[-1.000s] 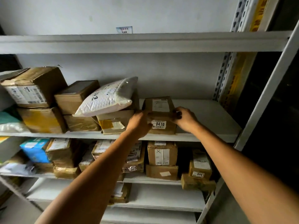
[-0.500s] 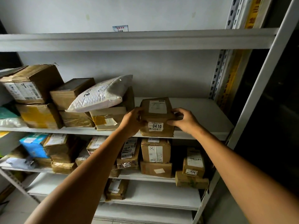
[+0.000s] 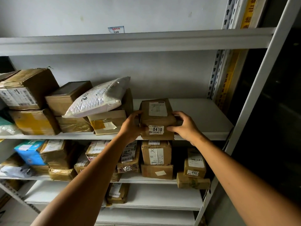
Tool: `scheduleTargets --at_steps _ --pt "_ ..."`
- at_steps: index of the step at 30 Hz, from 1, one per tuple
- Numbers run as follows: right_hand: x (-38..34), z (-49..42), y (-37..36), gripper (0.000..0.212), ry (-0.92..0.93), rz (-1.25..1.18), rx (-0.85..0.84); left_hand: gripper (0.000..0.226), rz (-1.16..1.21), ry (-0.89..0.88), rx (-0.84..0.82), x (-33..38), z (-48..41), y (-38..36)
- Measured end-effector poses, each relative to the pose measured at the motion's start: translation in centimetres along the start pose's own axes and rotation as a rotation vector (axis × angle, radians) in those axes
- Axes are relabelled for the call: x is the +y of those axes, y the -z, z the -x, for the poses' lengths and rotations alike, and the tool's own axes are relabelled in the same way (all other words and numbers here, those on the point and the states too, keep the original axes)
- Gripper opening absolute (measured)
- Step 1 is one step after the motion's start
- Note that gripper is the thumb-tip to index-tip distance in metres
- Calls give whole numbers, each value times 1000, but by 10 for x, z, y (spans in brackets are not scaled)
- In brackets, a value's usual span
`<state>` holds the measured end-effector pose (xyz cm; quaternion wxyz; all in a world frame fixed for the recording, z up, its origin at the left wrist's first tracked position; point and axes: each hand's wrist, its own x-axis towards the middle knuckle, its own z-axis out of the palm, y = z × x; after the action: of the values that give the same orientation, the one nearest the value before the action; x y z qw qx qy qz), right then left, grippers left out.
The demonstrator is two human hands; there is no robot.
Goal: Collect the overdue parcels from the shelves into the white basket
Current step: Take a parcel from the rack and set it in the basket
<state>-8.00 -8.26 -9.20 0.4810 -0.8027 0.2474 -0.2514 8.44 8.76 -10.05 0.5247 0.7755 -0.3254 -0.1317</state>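
The brown parcel (image 3: 157,118) has a front sticker that reads "0410" and "5元"; the white label on its top is too small to read. It stands at the near edge of the middle shelf (image 3: 203,115), between both hands. The left hand (image 3: 132,126) grips its left side with curled fingers. The right hand (image 3: 184,126) grips its right side, with the thumb on the front. Lower right, a small box (image 3: 193,163) reads "0461".

A pale grey wall (image 3: 114,12) backs white metal shelves (image 3: 130,41) in dim light, with a small printed label (image 3: 116,29) on the top board and a perforated upright (image 3: 216,75) beside a yellow strip (image 3: 228,82) at right, darkness beyond.
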Motion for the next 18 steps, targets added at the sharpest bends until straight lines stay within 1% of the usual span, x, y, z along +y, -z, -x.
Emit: scheduleTargets --at_steps 7,10,12,18 --pt "-3 28 6 69 13 15 15 82 -18 -72 -9 5 25 -5" --pt "-2 44 7 76 22 24 2 79 -8 -107 5 6 41 -10" --pt "0 55 7 78 46 36 8 80 21 -106 2 7 51 -13" --pt "-1 83 13 76 85 86 41 76 95 -84 12 14 83 -19"
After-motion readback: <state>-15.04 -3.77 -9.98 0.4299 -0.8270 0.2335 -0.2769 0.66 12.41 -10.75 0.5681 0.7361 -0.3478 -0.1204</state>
